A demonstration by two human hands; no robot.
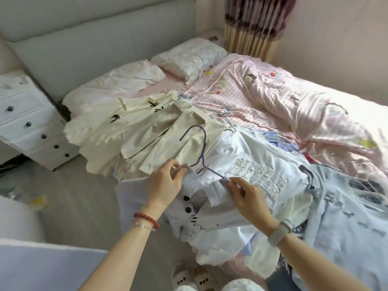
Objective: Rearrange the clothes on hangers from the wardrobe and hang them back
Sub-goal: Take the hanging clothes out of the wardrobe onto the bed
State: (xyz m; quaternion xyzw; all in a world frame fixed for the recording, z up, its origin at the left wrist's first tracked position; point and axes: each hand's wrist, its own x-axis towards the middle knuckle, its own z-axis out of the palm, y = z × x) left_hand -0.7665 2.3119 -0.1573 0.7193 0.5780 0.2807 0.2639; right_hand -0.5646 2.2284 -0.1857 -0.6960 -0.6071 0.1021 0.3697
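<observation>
Both hands — left hand [165, 181] and right hand [244, 191] — pinch a cardigan [189, 198] onto a purple hanger [202, 153] on the bed [315, 114]; the clothes beside it remain unhung.

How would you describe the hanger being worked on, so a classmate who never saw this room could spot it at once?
Start at the bed and find the clothes heaped on its near edge. Both hands, left and right, are fitting a pale ribbed cardigan there onto the purple hanger. Its hook stands clear, unlike the hangers tangled farther back.
</observation>
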